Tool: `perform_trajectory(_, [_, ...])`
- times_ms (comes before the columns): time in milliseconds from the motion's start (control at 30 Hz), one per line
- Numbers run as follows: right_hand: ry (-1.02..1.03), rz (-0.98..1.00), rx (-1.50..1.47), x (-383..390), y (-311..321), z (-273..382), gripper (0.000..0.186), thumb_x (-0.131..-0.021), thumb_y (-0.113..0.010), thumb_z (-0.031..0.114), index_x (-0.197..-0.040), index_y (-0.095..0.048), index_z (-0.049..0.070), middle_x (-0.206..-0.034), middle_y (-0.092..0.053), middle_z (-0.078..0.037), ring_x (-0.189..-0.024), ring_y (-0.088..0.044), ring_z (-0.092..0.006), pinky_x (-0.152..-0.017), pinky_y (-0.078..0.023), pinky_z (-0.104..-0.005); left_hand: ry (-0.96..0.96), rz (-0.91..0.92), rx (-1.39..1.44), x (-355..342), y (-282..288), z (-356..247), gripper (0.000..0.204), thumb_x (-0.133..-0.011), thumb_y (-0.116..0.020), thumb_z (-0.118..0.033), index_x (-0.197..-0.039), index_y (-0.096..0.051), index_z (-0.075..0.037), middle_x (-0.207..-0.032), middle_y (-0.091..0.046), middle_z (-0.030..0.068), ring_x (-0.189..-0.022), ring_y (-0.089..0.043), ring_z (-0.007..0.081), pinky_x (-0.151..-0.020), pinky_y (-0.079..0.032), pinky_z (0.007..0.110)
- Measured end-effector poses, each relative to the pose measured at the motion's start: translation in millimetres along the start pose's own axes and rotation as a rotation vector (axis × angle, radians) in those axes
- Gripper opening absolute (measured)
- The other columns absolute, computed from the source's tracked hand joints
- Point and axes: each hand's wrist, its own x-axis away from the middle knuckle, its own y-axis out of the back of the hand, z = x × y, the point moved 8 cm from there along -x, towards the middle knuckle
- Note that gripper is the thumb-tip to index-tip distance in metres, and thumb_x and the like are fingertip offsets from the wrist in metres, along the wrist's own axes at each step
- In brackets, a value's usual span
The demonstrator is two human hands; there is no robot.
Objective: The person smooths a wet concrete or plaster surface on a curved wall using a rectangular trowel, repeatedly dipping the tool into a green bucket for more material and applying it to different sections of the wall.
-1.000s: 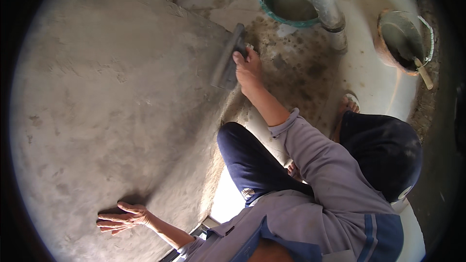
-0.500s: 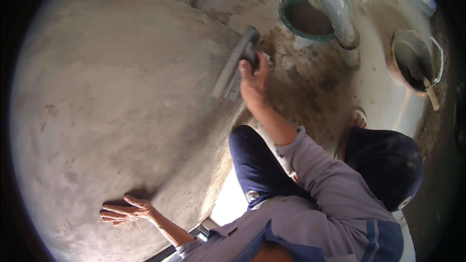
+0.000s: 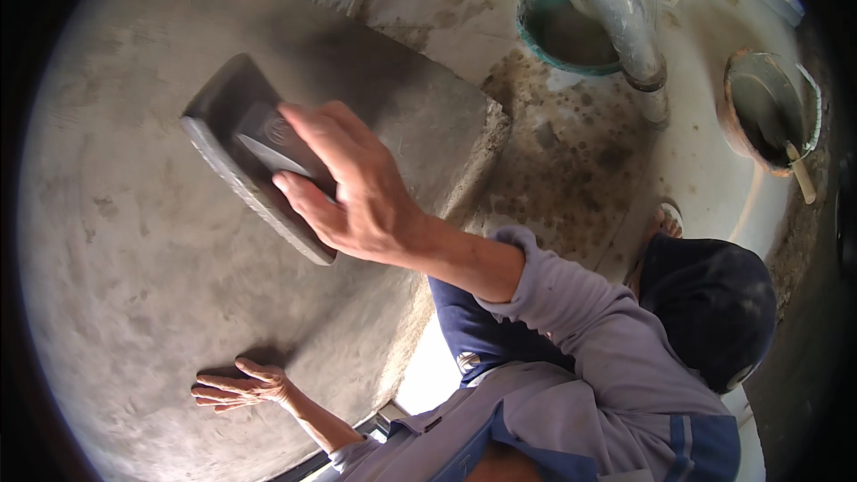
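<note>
A broad grey plastered surface (image 3: 161, 303) fills the left side. Against its lower part rests my left hand (image 3: 245, 386), fingers stretched out and spread, holding nothing. My right hand (image 3: 361, 192) grips a dark plastering float (image 3: 237, 98) by its handle, with the thumb and index finger showing along it. The float is tilted with its long pale edge toward the lower left. It looks raised off the surface, though its underside is hidden. The handle is mostly covered by my fingers.
A green bucket (image 3: 528, 31) of grey mix stands behind a grey pipe (image 3: 614, 18). At the right is a stained bucket (image 3: 732, 120) with a wooden-handled tool (image 3: 802, 177) leaning in it. Splattered floor (image 3: 580, 143) lies beside the plaster's rough edge (image 3: 486, 147).
My right hand has swung left with the float, from the surface's right edge to over its middle, and looks closer to me. The left hand stays almost where it was.
</note>
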Motion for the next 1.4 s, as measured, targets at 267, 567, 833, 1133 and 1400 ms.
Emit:
perform_trajectory(267, [-0.613,-0.392,0.143,62.7,77.2,-131.0,0.063,-0.099,-0.067,0.04,-0.138,-0.048,-0.006,-0.123,-0.057,-0.021,-0.111,-0.06,-0.0355,-0.096,-0.049,-0.0463,0.029,-0.004,0.015,1.5,0.4,2.9,0.081,-0.104,-0.035,-0.064,-0.161,-0.033,-0.006,-0.17,-0.019,0.0204,-0.158,-0.011,0.0389,-0.123,-0.002,0.063])
perform_trajectory(567, [-0.067,0.245,0.249,33.2,-52.6,8.3,0.054,-0.086,-0.074,0.01,-0.134,-0.054,-0.003,-0.106,-0.056,-0.019,-0.098,-0.058,-0.0352,-0.087,-0.049,-0.0473,-0.027,-0.012,0.051,1.1,2.2,-0.5,0.078,-0.105,-0.037,-0.06,-0.161,-0.033,-0.005,-0.169,-0.02,0.0205,-0.158,-0.012,0.0397,-0.124,-0.003,0.061])
perform_trajectory(833, [0.367,0.209,0.32,-57.7,-7.2,68.7,0.044,-0.083,-0.078,0.008,-0.124,-0.065,0.003,-0.107,-0.063,-0.014,-0.095,-0.062,-0.0297,-0.083,-0.051,-0.0406,-0.003,-0.029,0.063,4.0,3.6,2.0,0.077,-0.103,-0.04,-0.061,-0.158,-0.039,-0.006,-0.167,-0.027,0.023,-0.158,-0.014,0.0402,-0.124,-0.001,0.061])
perform_trajectory(1133, [0.588,0.439,0.5,-133.9,-46.9,72.5,0.04,-0.08,-0.078,0.003,-0.119,-0.069,0.006,-0.102,-0.066,-0.011,-0.091,-0.064,-0.0319,-0.081,-0.054,-0.0402,0.005,-0.064,0.132,7.0,2.3,6.8,0.076,-0.101,-0.046,-0.063,-0.152,-0.049,-0.006,-0.164,-0.033,0.0217,-0.157,-0.018,0.039,-0.126,-0.001,0.059])
perform_trajectory(1400, [0.275,0.814,0.545,66.8,-0.4,-1.1,0.041,-0.081,-0.074,0.004,-0.122,-0.072,0.005,-0.108,-0.067,-0.011,-0.094,-0.063,-0.0263,-0.082,-0.053,-0.0393,-0.003,-0.034,0.111,6.5,3.1,6.3,0.078,-0.101,-0.045,-0.063,-0.153,-0.048,-0.005,-0.165,-0.031,0.0224,-0.157,-0.019,0.0394,-0.126,-0.001,0.057])
